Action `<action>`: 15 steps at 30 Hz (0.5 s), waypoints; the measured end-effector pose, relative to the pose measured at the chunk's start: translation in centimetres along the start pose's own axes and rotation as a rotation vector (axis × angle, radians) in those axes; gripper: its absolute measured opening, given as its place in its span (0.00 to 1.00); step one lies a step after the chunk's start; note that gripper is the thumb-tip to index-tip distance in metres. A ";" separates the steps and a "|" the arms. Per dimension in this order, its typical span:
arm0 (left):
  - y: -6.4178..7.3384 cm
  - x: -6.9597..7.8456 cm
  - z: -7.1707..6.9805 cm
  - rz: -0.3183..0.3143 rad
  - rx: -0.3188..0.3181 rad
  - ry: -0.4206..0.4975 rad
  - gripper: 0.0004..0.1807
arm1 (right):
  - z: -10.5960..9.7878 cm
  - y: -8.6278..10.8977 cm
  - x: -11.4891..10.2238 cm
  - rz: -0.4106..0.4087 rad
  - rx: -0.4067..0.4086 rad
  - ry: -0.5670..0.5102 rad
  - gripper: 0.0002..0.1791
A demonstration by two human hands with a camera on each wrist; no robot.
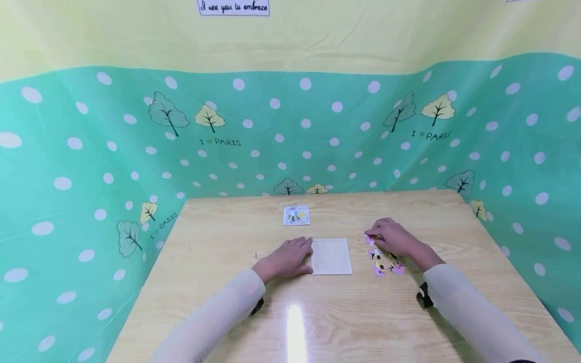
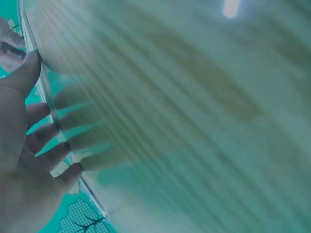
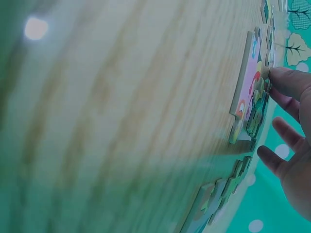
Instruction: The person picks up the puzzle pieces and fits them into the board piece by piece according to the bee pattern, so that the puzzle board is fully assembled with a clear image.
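A white square puzzle tray (image 1: pixel 332 257) lies flat mid-table in the head view. Along its left edge rests my left hand (image 1: pixel 290 257), fingertips at the upper part and thumb by the lower corner; the left wrist view shows these fingers spread and relaxed. To the tray's right, my right hand (image 1: pixel 392 237) pinches a pink puzzle piece (image 1: pixel 369 239) between thumb and finger, low over the table. Several more puzzle pieces (image 1: pixel 379 269), pink with yellow and black, lie below that hand, which partly hides them. In the right wrist view the thumb (image 3: pixel 286 80) meets the row of pieces.
A small square picture card (image 1: pixel 296 216) with a bee lies behind the tray. The wooden table (image 1: pixel 218 237) ends at a green dotted cloth (image 1: pixel 254 116) at the back and sides. Light reflects off the tabletop near the front.
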State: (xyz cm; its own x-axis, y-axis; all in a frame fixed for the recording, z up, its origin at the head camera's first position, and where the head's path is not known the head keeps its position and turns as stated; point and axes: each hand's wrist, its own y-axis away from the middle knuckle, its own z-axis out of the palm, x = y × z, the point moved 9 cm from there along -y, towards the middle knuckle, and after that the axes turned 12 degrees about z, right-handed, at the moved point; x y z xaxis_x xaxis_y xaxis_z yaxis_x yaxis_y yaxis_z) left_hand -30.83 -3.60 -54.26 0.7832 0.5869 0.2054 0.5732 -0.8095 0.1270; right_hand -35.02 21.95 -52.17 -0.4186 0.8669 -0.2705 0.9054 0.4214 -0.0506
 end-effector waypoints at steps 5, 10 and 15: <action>0.1 0.1 -0.1 -0.009 -0.022 -0.009 0.38 | -0.3 -0.1 -0.1 0.003 0.002 0.007 0.18; 0.2 0.2 -0.1 -0.012 -0.023 -0.009 0.37 | 0.1 -0.3 0.2 0.047 -0.034 0.003 0.19; 0.2 0.4 -0.3 -0.009 -0.018 -0.011 0.36 | 0.1 -0.3 0.3 0.058 -0.031 -0.008 0.18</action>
State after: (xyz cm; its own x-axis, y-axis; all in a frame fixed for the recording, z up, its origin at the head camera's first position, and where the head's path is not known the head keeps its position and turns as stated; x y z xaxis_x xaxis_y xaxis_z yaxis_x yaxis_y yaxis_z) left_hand -30.46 -3.56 -53.88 0.7810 0.5938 0.1936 0.5755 -0.8046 0.1464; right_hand -35.40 22.02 -52.33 -0.3648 0.8879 -0.2802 0.9255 0.3788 -0.0047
